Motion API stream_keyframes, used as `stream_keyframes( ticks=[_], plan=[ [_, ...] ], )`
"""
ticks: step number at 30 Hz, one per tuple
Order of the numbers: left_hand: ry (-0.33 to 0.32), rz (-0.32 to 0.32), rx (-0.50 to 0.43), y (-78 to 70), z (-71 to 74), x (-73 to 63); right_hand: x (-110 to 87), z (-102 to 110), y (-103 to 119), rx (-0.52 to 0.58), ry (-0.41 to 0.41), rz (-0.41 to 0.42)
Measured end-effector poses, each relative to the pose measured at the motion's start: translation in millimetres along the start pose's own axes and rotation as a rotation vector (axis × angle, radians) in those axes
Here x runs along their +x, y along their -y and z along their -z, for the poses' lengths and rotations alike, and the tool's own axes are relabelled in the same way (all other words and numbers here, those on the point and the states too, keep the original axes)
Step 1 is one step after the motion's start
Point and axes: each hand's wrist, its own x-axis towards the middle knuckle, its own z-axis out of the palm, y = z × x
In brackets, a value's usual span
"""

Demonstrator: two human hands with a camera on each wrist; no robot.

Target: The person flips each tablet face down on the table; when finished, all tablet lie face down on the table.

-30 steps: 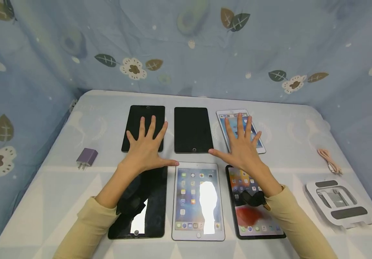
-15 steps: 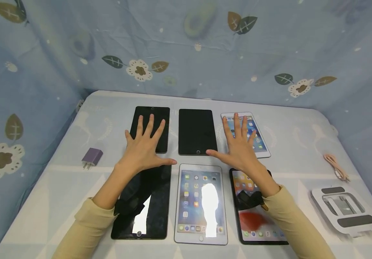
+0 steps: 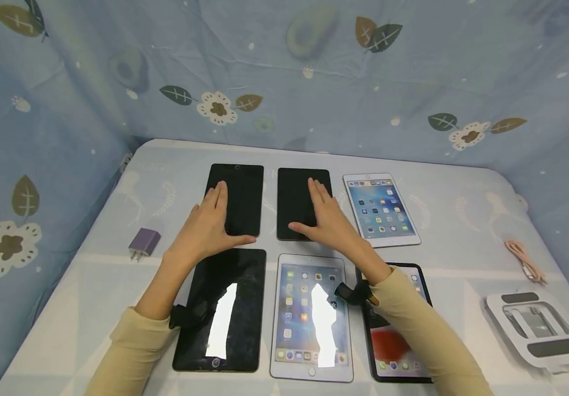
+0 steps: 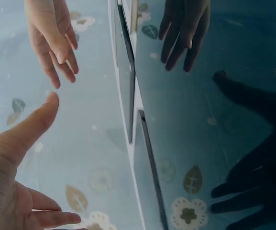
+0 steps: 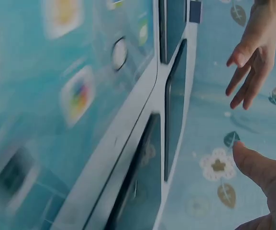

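My left hand [image 3: 207, 223] is held above the left black tablets, fingers straight and close together, thumb stretched to the right. Under its fingers is the back-left black tablet [image 3: 246, 203]; below the wrist is the front-left black tablet [image 3: 247, 330]. My right hand [image 3: 331, 223], also straight-fingered, is over the right part of the back-middle black tablet [image 3: 293, 198]. Both wrist views show the hands raised off the screens, holding nothing. A white tablet [image 3: 291, 308] with a lit screen is at front middle. My right forearm partly covers the black-rimmed lit tablet [image 3: 395, 352].
A smaller white tablet [image 3: 383, 212] is at back right. Left of the tablets lies a purple charger plug [image 3: 144, 242]. On the right are a coiled pink cable [image 3: 524, 259] and a white-and-grey folding stand [image 3: 541, 330]. A blue patterned curtain [image 3: 304, 110] surrounds the table.
Both hands' spread fingers have come together. My right hand has moved left, from over the small white tablet to the back-middle black one. My left hand has shifted slightly left.
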Motion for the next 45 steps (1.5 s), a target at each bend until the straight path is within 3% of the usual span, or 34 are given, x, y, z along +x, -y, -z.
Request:
stream_keyframes(
  ticks=[6,13,18,22,25,32,39,42,45],
  plan=[
    [0.041,0.052,-0.029,22.0,0.6,1.4,28.2,-23,22,-0.006,0.119,0.024],
    [0.081,0.08,-0.087,43.4,-0.6,8.3,56.3,-45,40,-0.025,0.251,-0.003],
    [0.158,0.132,-0.103,51.9,-6.0,14.7,67.3,-58,45,-0.058,0.282,-0.048],
    [0.211,0.145,-0.113,55.1,-11.0,18.3,70.2,-67,47,-0.031,0.255,-0.1],
    [0.229,0.131,-0.116,53.8,-13.7,19.1,72.1,-71,50,0.081,0.216,-0.144],
    [0.218,0.12,-0.111,51.4,-14.1,18.3,75.0,-74,55,0.564,0.086,-0.31],
    [0.249,0.039,-0.163,47.6,-9.7,17.5,65.7,-60,64,1.04,-0.009,-0.275],
    [0.265,-0.005,-0.199,41.6,-8.5,19.4,59.2,-50,67,1.088,-0.019,-0.253],
    [0.275,-0.045,-0.218,33.8,-9.0,21.3,52.5,-41,66,1.038,-0.034,-0.235]
  ],
)
